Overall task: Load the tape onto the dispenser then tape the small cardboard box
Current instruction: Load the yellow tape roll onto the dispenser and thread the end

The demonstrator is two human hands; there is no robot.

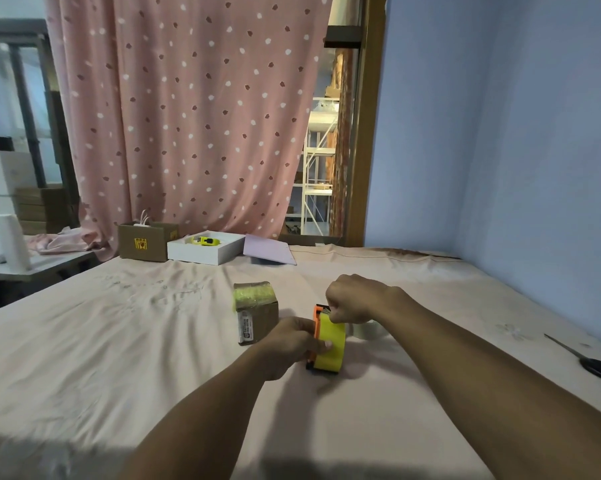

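Note:
A roll of yellow tape [333, 346] sits in an orange dispenser [316, 325] on the pink cloth in the middle. My left hand [289, 344] grips the dispenser from the left, thumb on the roll. My right hand [356, 299] is closed at the dispenser's far end, pinching at the tape by the cutter. The small cardboard box [257, 311] stands just left of the dispenser, with yellowish tape across its top and a label on its front. A second, pale roll [366, 330] lies partly hidden behind my right wrist.
Black scissors [590, 363] lie at the right edge. At the back stand a brown carton [146, 241], a white tray [205, 252] holding a yellow tool, and a lilac lid [269, 251]. A pink curtain hangs behind; a blue wall is on the right.

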